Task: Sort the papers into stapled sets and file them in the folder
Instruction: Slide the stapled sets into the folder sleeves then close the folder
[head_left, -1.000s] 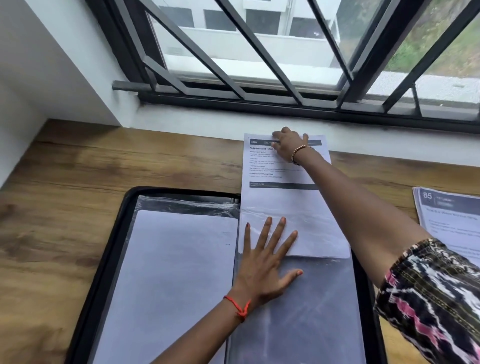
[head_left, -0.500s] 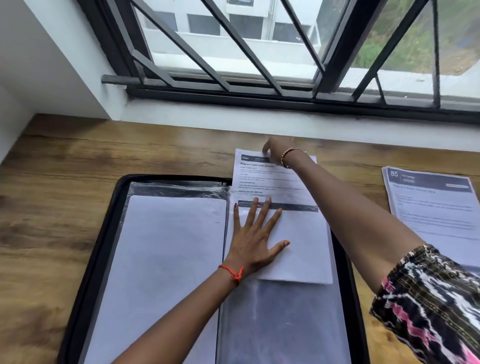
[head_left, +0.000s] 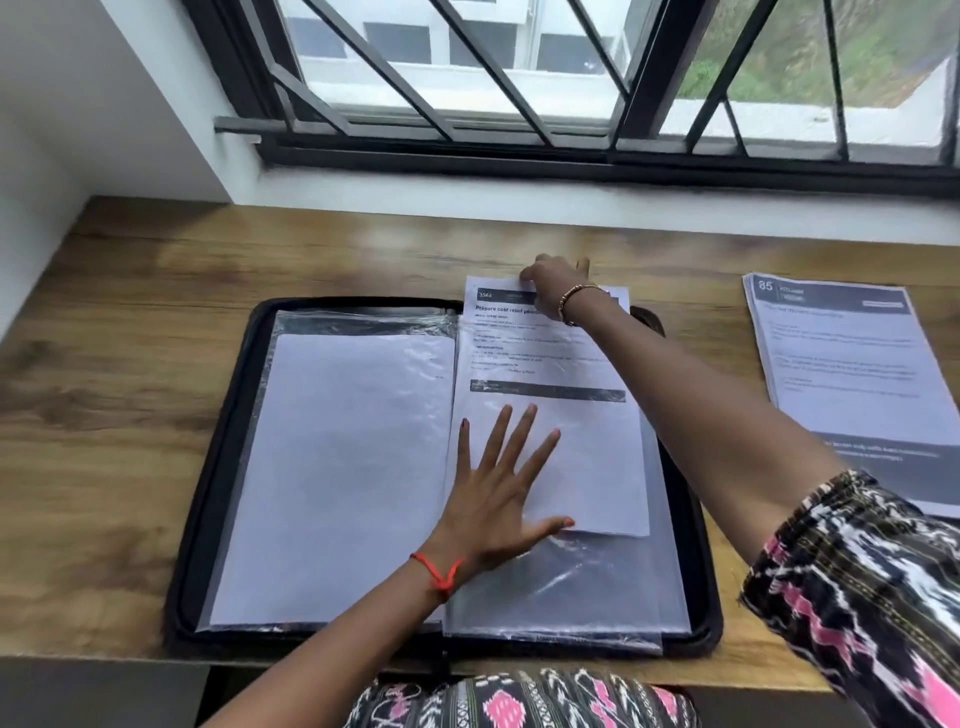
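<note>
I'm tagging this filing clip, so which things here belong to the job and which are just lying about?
Job: printed set, held at its top edge by the right hand; left hand flat on it; clear sleeve; black folder; paper stack on the right.
Just there: wooden table; window grille.

Wooden table (head_left: 130, 415): open black folder (head_left: 218, 467), paper stack (head_left: 852, 364) right.
</note>
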